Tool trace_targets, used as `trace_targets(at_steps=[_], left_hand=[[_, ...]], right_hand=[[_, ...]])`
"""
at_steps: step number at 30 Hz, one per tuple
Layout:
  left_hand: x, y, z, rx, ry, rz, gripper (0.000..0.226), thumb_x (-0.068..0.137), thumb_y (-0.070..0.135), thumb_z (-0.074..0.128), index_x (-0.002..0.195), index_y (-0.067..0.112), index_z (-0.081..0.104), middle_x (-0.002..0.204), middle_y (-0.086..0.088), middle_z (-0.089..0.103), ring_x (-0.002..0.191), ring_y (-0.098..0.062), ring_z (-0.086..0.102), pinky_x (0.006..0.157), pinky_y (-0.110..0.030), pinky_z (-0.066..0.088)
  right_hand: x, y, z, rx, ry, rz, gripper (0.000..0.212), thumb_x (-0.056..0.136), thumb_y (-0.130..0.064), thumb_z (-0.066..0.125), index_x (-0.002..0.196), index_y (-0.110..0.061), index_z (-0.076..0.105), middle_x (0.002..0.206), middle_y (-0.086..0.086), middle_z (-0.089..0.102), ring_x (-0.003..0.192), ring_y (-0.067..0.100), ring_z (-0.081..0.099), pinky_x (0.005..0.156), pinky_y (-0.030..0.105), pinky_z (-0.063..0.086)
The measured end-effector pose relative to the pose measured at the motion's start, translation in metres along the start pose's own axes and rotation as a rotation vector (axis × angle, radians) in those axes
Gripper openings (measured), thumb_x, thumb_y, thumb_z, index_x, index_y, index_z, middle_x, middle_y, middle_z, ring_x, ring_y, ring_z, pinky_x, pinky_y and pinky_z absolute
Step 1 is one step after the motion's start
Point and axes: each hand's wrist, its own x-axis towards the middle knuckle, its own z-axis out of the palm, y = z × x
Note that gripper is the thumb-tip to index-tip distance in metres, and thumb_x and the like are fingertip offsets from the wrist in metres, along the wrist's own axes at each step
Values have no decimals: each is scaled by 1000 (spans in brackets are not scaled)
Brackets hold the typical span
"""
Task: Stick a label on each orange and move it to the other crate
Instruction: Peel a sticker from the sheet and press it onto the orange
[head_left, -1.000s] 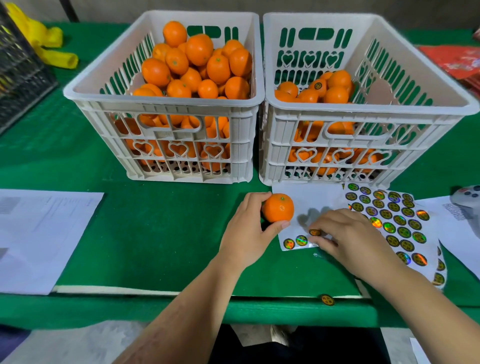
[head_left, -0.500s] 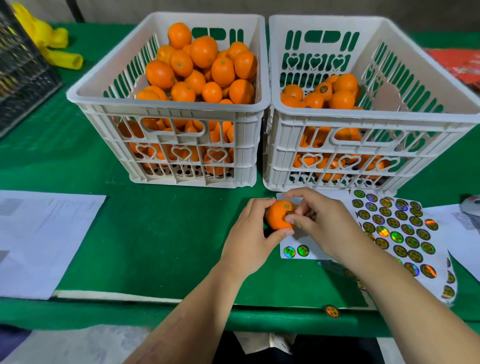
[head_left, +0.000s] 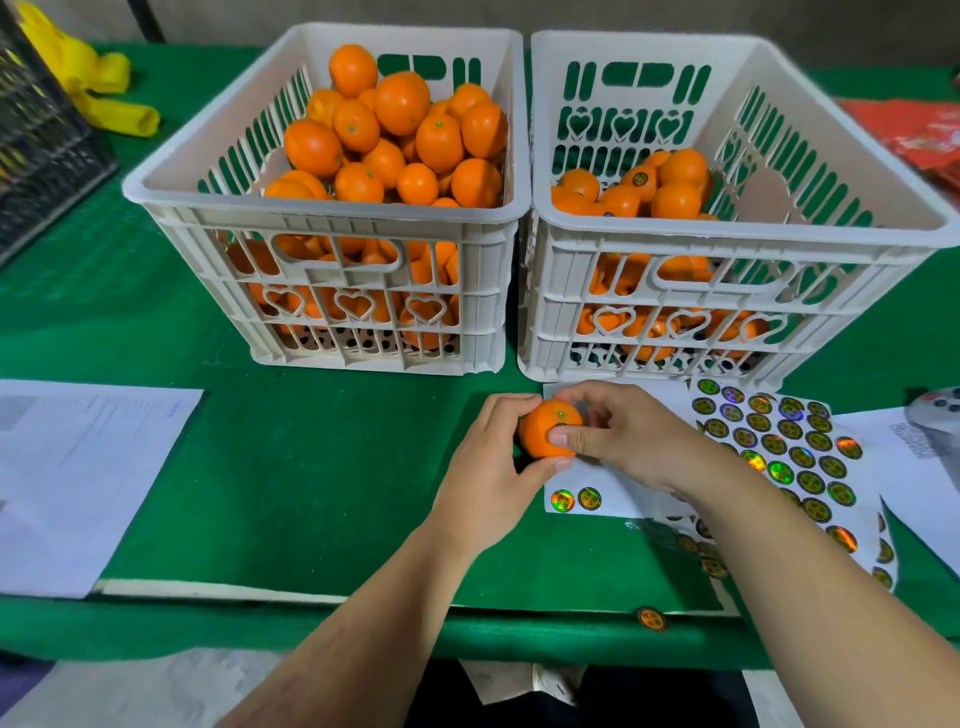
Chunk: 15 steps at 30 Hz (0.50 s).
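right hand (head_left: 631, 441) thumb now pressing orange (head_left: 545, 434)

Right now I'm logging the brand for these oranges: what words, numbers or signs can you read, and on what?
None can be read.
Round stickers on the sticker sheet: dark printed marks, too small to read.
Sticker on the orange held by the left hand and right hand: mostly covered.
Paper at left: faint print, blurred.
Paper at right: blurred.

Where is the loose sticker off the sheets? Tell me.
In the head view, the loose sticker sits on the table's near edge, right of centre, below the sticker sheets.
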Motion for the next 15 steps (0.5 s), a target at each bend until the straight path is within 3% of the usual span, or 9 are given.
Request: trace_targets(at_steps=[1,4,7,9,12,15], left_hand=[[0,-1,-1,-14,-3,10,62,89,44,79,142,31,49,136,22,47,127,-4,52,107,-27,47],[-3,1,-3,-61,-7,52,61,93,37,77,145,25,48,143,16,45,137,-9,48,115,-26,40],[-5,5,-4,-77,18,87,62,94,34,76,148,26,47,148,15,43,143,-10,44,118,-20,33],[-7,7,-5,-87,25,110,63,95,29,77,150,28,46,149,17,43,144,-9,43,120,-24,33],[-8,21,-11,-165,53,107,64,94,30,79,149,35,46,149,24,45,142,-9,48,117,-32,43],[3,53,-24,-198,187,280,62,91,31,81,146,22,52,145,8,56,134,-20,58,105,-38,53]], right_hand=[[1,0,0,53,-35,18,49,88,-25,79,133,-23,60,113,10,67,99,23,66,89,39,58],[1,-3,-3,130,-85,-2,44,85,-27,80,123,-23,60,123,14,64,105,24,66,87,35,59],[-5,-6,-3,287,-63,-6,52,72,-31,84,116,-19,59,120,14,62,113,32,64,102,55,52],[-13,-9,0,301,-41,-50,49,73,-31,83,114,-18,58,118,10,59,116,37,61,100,59,52],[-27,-18,4,182,41,-190,38,84,-40,80,112,-28,58,116,0,59,105,23,66,88,44,59],[-38,-44,-4,80,210,-370,38,80,-53,76,111,-39,58,111,-10,63,96,8,67,77,27,56]])
